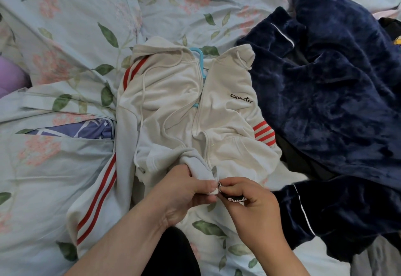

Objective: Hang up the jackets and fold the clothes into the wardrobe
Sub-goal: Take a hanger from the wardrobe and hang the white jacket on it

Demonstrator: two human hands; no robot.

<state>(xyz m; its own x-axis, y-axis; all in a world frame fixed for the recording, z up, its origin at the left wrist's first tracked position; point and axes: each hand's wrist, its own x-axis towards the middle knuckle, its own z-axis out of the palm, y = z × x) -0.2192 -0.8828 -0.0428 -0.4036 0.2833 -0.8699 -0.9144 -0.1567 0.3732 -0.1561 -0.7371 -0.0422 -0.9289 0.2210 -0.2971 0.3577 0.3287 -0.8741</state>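
Head cam, looking straight down: a white zip hoodie (173,106) with red stripes on the sleeves is spread front-up on the bed (65,162), with the hood end pointed away and the front seen unzipped. A blue hanger (199,58) is tucked inside it, and its hook can be seen poking out at the neck. Both hands are parked at the bottom hem, right at the near edge of the hoodie. The left hand (184,191) is curled around the bunched-up bottom corner of one front panel, so a wad of white fabric is gripped between thumb and fingers. The right hand (251,202) is held just beside it, almost touching. The zipper pull (236,199), a black tab with white lettering on a small metal ring, is pinched in its fingertips. A navy fleece garment (336,80) is heaped to the right of the hoodie, with its edge laid against the hoodie's striped sleeve.
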